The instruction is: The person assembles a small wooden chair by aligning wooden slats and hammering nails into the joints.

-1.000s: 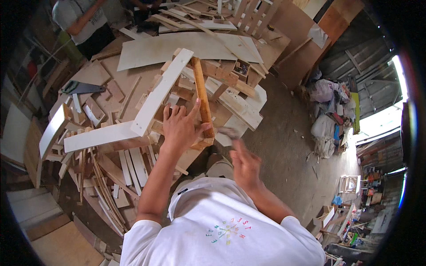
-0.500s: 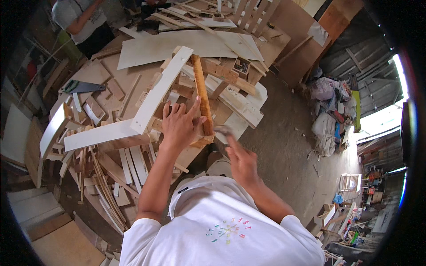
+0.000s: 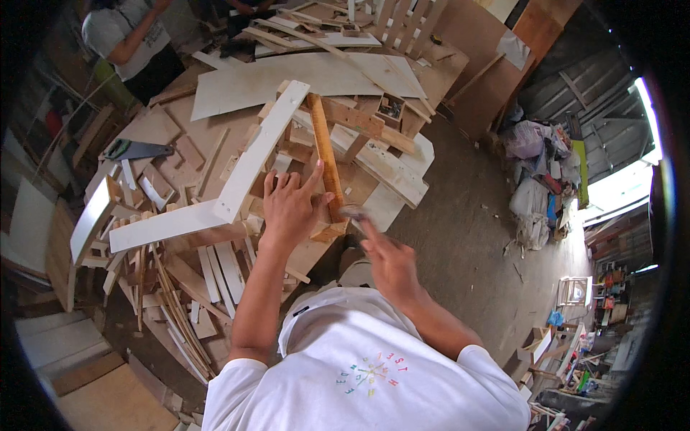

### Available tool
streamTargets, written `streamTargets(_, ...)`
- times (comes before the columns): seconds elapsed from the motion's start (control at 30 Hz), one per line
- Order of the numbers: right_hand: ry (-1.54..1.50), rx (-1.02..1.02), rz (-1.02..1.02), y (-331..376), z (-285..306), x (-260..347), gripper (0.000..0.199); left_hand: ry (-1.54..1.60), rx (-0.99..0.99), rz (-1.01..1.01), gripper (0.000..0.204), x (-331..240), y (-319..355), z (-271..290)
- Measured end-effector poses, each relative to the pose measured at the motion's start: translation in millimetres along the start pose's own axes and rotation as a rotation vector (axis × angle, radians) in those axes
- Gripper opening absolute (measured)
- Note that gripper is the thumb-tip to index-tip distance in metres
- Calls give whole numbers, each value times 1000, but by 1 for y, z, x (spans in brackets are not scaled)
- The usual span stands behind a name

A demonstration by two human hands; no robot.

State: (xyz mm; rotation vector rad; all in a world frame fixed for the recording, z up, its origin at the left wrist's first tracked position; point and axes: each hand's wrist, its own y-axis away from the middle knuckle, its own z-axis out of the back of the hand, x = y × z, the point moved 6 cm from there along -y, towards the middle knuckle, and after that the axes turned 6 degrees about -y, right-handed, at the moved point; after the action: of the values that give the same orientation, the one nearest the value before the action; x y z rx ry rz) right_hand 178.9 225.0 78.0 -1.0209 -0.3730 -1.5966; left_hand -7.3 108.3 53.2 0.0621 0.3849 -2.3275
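My left hand point(image 3: 290, 205) rests on the wooden frame, fingers spread, its index finger and thumb touching an orange-brown wood strip point(image 3: 325, 154). In my right hand point(image 3: 390, 262) is a hammer, its head point(image 3: 353, 212) beside the near end of that strip. Motion blurs the hammer head slightly, and I cannot tell whether it touches the wood. A nail cannot be made out. White boards point(image 3: 262, 151) form an angled top on the frame, left of my left hand. A short wood block point(image 3: 329, 231) lies across the strip's near end.
The worktable point(image 3: 154, 126) carries a handsaw point(image 3: 136, 149), wood offcuts and a long pale panel point(image 3: 287, 77). An open small box point(image 3: 390, 108) sits near its right edge. Stuffed bags point(image 3: 530, 208) stand by the right wall. Another person point(image 3: 133, 39) is at the far left.
The hammer head has shifted left, closer to the strip's near end. My left hand keeps its place on the strip, while the whole view has moved slightly.
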Motion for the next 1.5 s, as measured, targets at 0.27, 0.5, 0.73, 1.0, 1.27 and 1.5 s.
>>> streamTargets(0.27, 22, 97, -55, 5, -18, -17, 53, 18, 16, 9, 66, -2, 4, 3)
streamTargets(0.5, 16, -74, 16, -1, 1, 3, 53, 13, 17, 9, 67, -2, 4, 4)
streamTargets(0.73, -114, 104, -314, 8, -18, -32, 54, 27, 55, 51, 70, -3, 2, 6)
streamTargets(1.0, -414, -21, -250, -20, -44, -58, 49, -8, -234, 93, 68, -15, 4, 3)
streamTargets(1.27, -609, 44, -346, -53, -39, -85, 40, 21, -87, 204, 63, -27, -7, 7)
streamTargets(1.5, -811, 73, -465, -84, -7, -127, 48, 48, -135, 253, 68, -77, -22, 5)
